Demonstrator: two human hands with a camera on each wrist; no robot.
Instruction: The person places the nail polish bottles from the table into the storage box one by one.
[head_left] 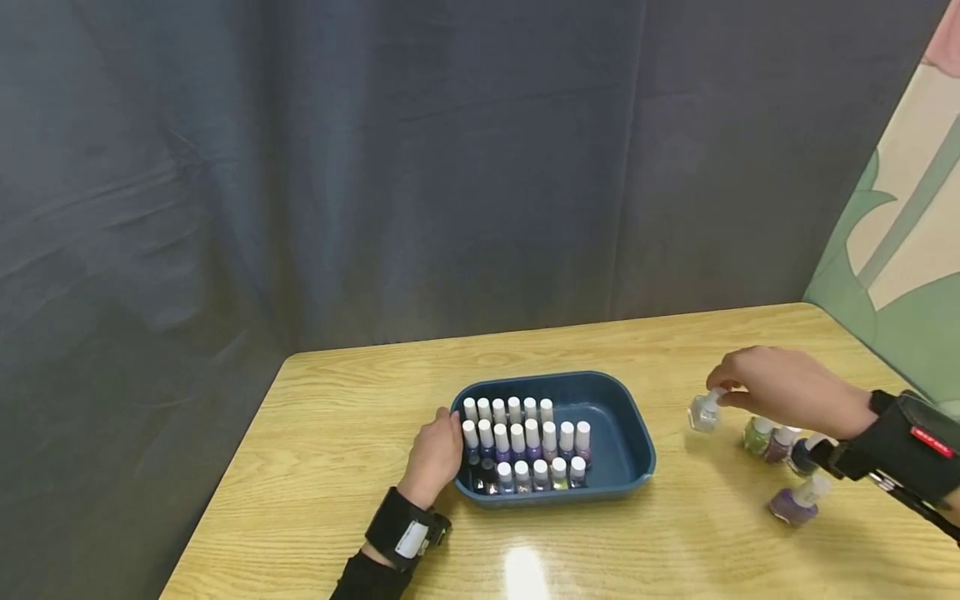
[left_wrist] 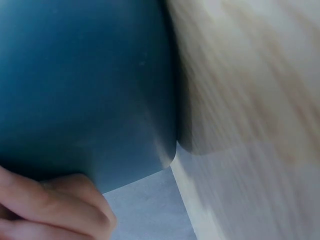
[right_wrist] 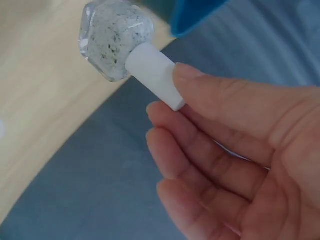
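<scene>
My right hand pinches a nail polish bottle by its white cap, above the table right of a blue plastic tray. In the right wrist view, thumb and fingertips hold the cap; the clear glass bottle contains pale polish with dark flecks. My left hand grips the tray's left rim, its curled fingers against the outer wall in the left wrist view. Inside the tray, white-capped nail polish bottles stand in rows toward the left, in mostly purple, blue and dark shades.
Beneath my right forearm stand a green bottle, a plum one and a dark one. Nearer the front, a purple bottle leans or lies on the wooden table. A dark curtain hangs behind the table.
</scene>
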